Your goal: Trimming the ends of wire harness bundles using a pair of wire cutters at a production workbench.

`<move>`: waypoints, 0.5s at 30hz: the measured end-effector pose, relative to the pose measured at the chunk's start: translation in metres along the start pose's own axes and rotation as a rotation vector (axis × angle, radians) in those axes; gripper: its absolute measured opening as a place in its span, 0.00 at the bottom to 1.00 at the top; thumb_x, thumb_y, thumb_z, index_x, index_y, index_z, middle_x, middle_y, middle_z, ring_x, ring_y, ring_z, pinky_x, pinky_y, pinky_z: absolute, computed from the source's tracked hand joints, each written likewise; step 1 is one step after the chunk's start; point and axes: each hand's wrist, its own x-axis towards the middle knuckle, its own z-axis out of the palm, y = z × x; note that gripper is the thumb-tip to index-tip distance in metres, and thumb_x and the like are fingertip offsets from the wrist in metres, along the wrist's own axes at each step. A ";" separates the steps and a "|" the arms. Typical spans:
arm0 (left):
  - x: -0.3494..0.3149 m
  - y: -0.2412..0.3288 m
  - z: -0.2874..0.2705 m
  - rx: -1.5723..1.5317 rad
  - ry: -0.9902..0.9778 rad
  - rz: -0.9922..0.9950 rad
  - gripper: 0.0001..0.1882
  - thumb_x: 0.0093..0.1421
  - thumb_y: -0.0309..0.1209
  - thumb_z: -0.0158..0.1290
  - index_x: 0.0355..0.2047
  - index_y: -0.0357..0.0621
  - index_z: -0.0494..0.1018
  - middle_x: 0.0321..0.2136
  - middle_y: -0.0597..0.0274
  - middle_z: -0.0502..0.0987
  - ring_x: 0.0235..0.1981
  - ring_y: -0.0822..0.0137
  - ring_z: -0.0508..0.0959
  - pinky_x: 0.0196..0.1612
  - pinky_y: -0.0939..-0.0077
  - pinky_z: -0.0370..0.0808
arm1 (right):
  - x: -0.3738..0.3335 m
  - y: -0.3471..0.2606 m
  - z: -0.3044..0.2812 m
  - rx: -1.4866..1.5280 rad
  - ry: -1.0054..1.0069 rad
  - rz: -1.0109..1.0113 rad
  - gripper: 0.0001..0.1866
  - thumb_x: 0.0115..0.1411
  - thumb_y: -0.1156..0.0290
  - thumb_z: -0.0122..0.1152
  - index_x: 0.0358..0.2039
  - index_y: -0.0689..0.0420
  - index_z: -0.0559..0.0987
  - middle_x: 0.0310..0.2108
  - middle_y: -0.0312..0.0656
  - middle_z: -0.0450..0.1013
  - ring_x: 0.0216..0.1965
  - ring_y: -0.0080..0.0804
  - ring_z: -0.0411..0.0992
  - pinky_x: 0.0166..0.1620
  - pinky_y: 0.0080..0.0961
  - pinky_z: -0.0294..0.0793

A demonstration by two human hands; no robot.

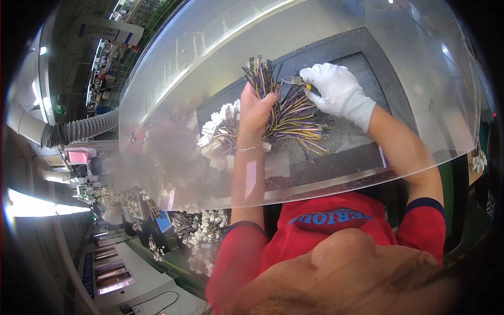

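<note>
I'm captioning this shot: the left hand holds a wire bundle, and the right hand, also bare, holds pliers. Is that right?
No: the right hand isn't bare; it wears a white glove, as the head view shows. The rest stands: it holds pliers, and the bare left hand holds a wire bundle.

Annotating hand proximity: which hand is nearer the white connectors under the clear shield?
Left. The left hand grips the wire bundle just right of the white connectors, its wrist beside them. The gloved right hand is farther right, holding the pliers.
</note>
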 end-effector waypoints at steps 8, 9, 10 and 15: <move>0.002 -0.007 0.001 0.047 0.096 0.087 0.18 0.46 0.16 0.53 0.41 0.35 0.69 0.33 0.63 0.76 0.33 0.73 0.75 0.39 0.79 0.72 | 0.000 0.001 0.000 -0.009 -0.017 -0.014 0.12 0.53 0.64 0.59 0.36 0.53 0.71 0.31 0.42 0.71 0.37 0.43 0.72 0.39 0.38 0.72; 0.002 -0.006 0.002 0.063 0.117 0.108 0.17 0.46 0.16 0.54 0.40 0.35 0.70 0.32 0.63 0.76 0.32 0.74 0.75 0.39 0.80 0.72 | 0.000 0.000 0.000 -0.011 -0.026 -0.010 0.12 0.52 0.64 0.59 0.35 0.53 0.71 0.31 0.42 0.71 0.37 0.43 0.72 0.39 0.38 0.72; 0.002 -0.006 0.003 0.079 0.139 0.129 0.17 0.46 0.17 0.55 0.39 0.36 0.70 0.31 0.64 0.76 0.31 0.74 0.75 0.39 0.80 0.72 | 0.000 -0.001 -0.001 -0.011 -0.025 -0.010 0.12 0.52 0.64 0.59 0.35 0.53 0.71 0.31 0.42 0.71 0.37 0.43 0.72 0.39 0.38 0.72; 0.001 -0.003 0.005 0.172 0.150 0.116 0.15 0.47 0.19 0.57 0.36 0.37 0.70 0.29 0.64 0.77 0.31 0.74 0.76 0.38 0.80 0.72 | 0.000 -0.002 -0.002 -0.005 -0.052 -0.010 0.12 0.52 0.64 0.59 0.35 0.53 0.71 0.31 0.42 0.71 0.37 0.43 0.72 0.39 0.39 0.72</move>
